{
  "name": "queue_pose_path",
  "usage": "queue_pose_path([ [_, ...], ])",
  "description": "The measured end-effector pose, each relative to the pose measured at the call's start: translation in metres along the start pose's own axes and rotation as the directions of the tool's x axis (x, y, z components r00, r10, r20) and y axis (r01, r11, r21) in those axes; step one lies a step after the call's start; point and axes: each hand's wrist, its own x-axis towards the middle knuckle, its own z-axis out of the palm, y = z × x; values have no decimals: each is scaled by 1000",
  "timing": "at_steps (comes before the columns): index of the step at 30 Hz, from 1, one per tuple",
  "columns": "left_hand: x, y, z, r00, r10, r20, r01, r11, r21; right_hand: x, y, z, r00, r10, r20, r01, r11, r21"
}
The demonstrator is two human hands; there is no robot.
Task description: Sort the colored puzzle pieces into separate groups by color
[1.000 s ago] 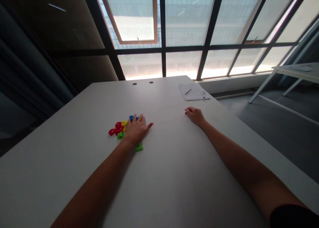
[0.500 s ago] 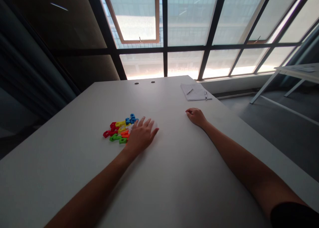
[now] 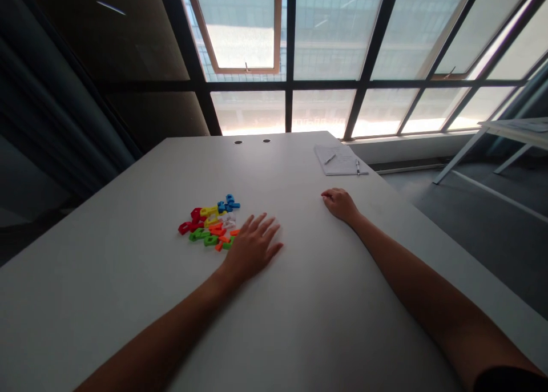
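I see L hand (image 3: 249, 249) has just moved off plastic pcs (image 3: 217, 231), fingers spread, released; most pcs, left of fingers, now uncovered, accessible. R hand (image 3: 339, 202) curled; contents I can't tell.

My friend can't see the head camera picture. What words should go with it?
A spread left hand at the edge of a pile of colorful plastic pieces on a white table, the right hand apart from it. Farther back lie papers with pens.

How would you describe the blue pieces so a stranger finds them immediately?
On the white table, look at the colourful group by the left hand. The blue pieces lie at its far edge. Nothing else there is blue; yellow pieces lie beside them.
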Motion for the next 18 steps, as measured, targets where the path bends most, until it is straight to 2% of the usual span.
queue_pose_path([
  [2,-1,11,8,992,109,67,-100,987,-122,-3,-7,-2,1000,-10,15,11,998,-56],
  [3,-2,13,11,989,119,82,-105,981,-166,-5,-12,-3,1000,-12,23,14,996,-87],
  [10,-12,11,10,997,29,73,-10,971,-241,-43,-28,3,994,-62,93,76,984,-158],
  [15,-12,17,8,998,-4,63,20,970,-242,-64,-37,3,982,-31,187,66,981,-182],
  [18,-14,16,4,999,-36,31,42,973,-226,-71,-59,-4,960,-156,234,182,979,-91],
])
